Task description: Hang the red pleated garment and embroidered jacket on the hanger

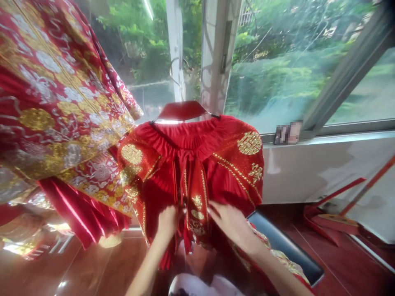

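Observation:
A red pleated cape [234, 172] with gold embroidery hangs in front of me on a wire-hook hanger [174, 76]. Down its middle runs a narrow front panel [197, 193] edged with gold beads, and thin red cords [175, 181] dangle beside it. My left hand [168, 220] is closed at the left of this panel, its fingertips pinching the cape's front. My right hand [228, 220] reaches in from the other side, fingers stretched out and touching the panel's right edge. Folds of cloth partly hide the fingertips.
At left hangs a red robe [70, 94] thick with gold and silver flowers. A black padded bench [286, 246] stands low on the right. Beyond it a red dustpan [327, 222] rests on the tiled floor. Windows [290, 70] and a sill are behind the cape.

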`<action>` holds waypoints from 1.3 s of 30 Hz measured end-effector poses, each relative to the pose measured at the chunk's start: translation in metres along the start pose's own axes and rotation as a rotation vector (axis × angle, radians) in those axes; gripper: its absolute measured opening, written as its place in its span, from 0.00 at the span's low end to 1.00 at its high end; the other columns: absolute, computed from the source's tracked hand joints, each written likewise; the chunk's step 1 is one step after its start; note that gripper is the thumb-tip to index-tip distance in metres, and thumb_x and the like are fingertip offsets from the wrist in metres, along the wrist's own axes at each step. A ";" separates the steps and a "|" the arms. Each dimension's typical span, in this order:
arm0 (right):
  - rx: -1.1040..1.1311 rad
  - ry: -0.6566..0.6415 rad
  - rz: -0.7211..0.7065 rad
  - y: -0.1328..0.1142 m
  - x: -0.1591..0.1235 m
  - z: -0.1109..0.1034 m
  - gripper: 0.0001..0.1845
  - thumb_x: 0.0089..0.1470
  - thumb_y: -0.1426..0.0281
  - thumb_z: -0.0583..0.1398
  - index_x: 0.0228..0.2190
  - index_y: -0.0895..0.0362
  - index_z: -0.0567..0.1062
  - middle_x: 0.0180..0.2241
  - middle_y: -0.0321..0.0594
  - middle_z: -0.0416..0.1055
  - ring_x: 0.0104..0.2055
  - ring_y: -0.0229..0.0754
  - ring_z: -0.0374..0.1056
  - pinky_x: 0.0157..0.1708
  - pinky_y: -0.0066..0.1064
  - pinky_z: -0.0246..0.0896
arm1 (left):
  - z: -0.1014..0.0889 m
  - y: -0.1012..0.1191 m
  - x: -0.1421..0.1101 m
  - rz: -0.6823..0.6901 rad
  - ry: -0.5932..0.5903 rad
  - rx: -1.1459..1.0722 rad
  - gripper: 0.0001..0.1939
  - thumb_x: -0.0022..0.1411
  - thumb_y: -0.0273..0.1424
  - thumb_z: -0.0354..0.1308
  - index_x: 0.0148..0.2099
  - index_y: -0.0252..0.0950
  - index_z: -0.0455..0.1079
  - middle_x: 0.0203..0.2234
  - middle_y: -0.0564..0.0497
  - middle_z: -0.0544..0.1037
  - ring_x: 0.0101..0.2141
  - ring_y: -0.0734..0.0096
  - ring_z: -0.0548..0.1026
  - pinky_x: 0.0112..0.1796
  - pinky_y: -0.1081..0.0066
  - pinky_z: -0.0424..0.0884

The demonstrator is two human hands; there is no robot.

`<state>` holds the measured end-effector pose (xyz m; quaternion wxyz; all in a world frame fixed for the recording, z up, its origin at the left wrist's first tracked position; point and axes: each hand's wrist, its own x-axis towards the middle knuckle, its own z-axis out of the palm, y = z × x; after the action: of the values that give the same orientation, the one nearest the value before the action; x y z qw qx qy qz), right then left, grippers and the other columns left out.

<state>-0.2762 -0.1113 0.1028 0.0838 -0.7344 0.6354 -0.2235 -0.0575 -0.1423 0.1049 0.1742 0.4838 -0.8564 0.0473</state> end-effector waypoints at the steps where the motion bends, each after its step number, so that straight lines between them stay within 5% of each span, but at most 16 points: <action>1: 0.026 0.185 -0.135 -0.010 0.013 -0.024 0.17 0.61 0.67 0.52 0.44 0.58 0.77 0.36 0.48 0.78 0.34 0.48 0.75 0.36 0.40 0.70 | -0.019 0.003 0.013 -0.080 0.099 -0.016 0.16 0.68 0.31 0.47 0.35 0.36 0.75 0.18 0.48 0.74 0.19 0.65 0.75 0.19 0.69 0.64; 4: 0.086 0.579 -0.525 -0.040 0.056 -0.079 0.17 0.62 0.70 0.51 0.46 0.59 0.76 0.49 0.46 0.74 0.51 0.45 0.70 0.55 0.41 0.63 | -0.079 0.013 0.059 0.065 0.468 -0.063 0.15 0.68 0.34 0.49 0.51 0.35 0.71 0.42 0.43 0.79 0.42 0.63 0.77 0.44 0.63 0.73; 7: 0.044 0.584 -0.669 -0.050 0.097 -0.102 0.20 0.62 0.68 0.51 0.53 0.59 0.71 0.53 0.45 0.70 0.59 0.46 0.62 0.61 0.45 0.53 | -0.112 0.016 0.095 0.125 0.519 0.130 0.21 0.65 0.32 0.53 0.59 0.33 0.65 0.52 0.40 0.74 0.54 0.55 0.68 0.59 0.49 0.56; 10: 0.021 0.469 -0.574 -0.034 0.121 -0.104 0.27 0.62 0.62 0.53 0.60 0.59 0.63 0.45 0.44 0.75 0.53 0.49 0.65 0.60 0.50 0.50 | -0.113 0.010 0.101 0.151 0.333 0.202 0.14 0.63 0.31 0.54 0.50 0.35 0.71 0.42 0.43 0.76 0.48 0.55 0.70 0.58 0.46 0.52; 13: 0.001 0.416 -0.585 -0.011 0.121 -0.103 0.22 0.62 0.62 0.53 0.54 0.56 0.71 0.37 0.41 0.76 0.44 0.46 0.66 0.56 0.48 0.52 | -0.101 0.004 0.080 0.179 0.230 0.219 0.08 0.63 0.30 0.54 0.43 0.39 0.73 0.35 0.47 0.76 0.43 0.58 0.71 0.53 0.46 0.57; 17: -0.039 0.348 -0.790 -0.014 0.090 -0.094 0.15 0.60 0.58 0.57 0.36 0.51 0.81 0.42 0.39 0.75 0.47 0.45 0.63 0.61 0.50 0.40 | -0.088 0.004 0.045 0.271 0.166 0.225 0.05 0.60 0.28 0.57 0.37 0.40 0.74 0.42 0.46 0.75 0.46 0.57 0.70 0.52 0.46 0.56; 20: -0.112 0.167 -0.891 -0.031 0.060 -0.074 0.19 0.58 0.55 0.58 0.28 0.56 0.81 0.41 0.42 0.76 0.50 0.48 0.64 0.62 0.51 0.39 | -0.086 0.010 0.027 0.375 0.100 0.229 0.06 0.56 0.34 0.62 0.31 0.37 0.74 0.45 0.45 0.75 0.54 0.50 0.66 0.55 0.45 0.55; 22: -0.152 -0.024 -0.843 -0.037 0.045 -0.058 0.21 0.59 0.57 0.57 0.27 0.59 0.80 0.33 0.44 0.77 0.42 0.45 0.69 0.58 0.46 0.52 | -0.091 0.013 0.023 0.406 0.076 0.238 0.12 0.56 0.39 0.62 0.27 0.36 0.73 0.38 0.45 0.77 0.55 0.47 0.65 0.56 0.47 0.55; 25: -0.020 -0.182 -0.597 -0.037 0.040 -0.037 0.18 0.62 0.63 0.54 0.30 0.58 0.80 0.27 0.42 0.76 0.28 0.39 0.70 0.38 0.33 0.65 | -0.103 0.016 0.034 0.411 0.112 0.252 0.13 0.64 0.37 0.54 0.31 0.35 0.74 0.29 0.48 0.77 0.44 0.57 0.73 0.53 0.55 0.59; 29: 0.400 0.022 -0.220 -0.039 0.058 -0.019 0.16 0.61 0.69 0.52 0.44 0.59 0.76 0.28 0.41 0.76 0.23 0.36 0.68 0.26 0.27 0.63 | -0.109 0.015 0.068 0.334 0.200 0.335 0.14 0.63 0.28 0.52 0.49 0.32 0.71 0.41 0.41 0.77 0.42 0.57 0.73 0.49 0.55 0.59; 33: 0.638 0.229 -0.085 -0.051 0.073 -0.002 0.16 0.57 0.71 0.54 0.45 0.61 0.74 0.37 0.46 0.77 0.30 0.39 0.73 0.35 0.30 0.69 | -0.098 0.010 0.089 0.325 0.082 0.408 0.09 0.60 0.24 0.51 0.38 0.30 0.73 0.30 0.40 0.77 0.34 0.56 0.73 0.44 0.55 0.59; 39: 0.904 0.282 0.021 -0.066 0.073 0.007 0.13 0.55 0.62 0.56 0.32 0.59 0.74 0.23 0.39 0.72 0.23 0.38 0.69 0.26 0.28 0.66 | -0.116 0.006 0.085 0.402 -0.099 0.322 0.13 0.63 0.23 0.47 0.32 0.33 0.73 0.28 0.46 0.78 0.33 0.62 0.73 0.45 0.58 0.56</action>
<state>-0.2078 -0.1717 0.1396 0.3103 -0.5805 0.4869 -0.5742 -0.0734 -0.1793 0.2426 0.0399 0.3272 -0.9242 0.1928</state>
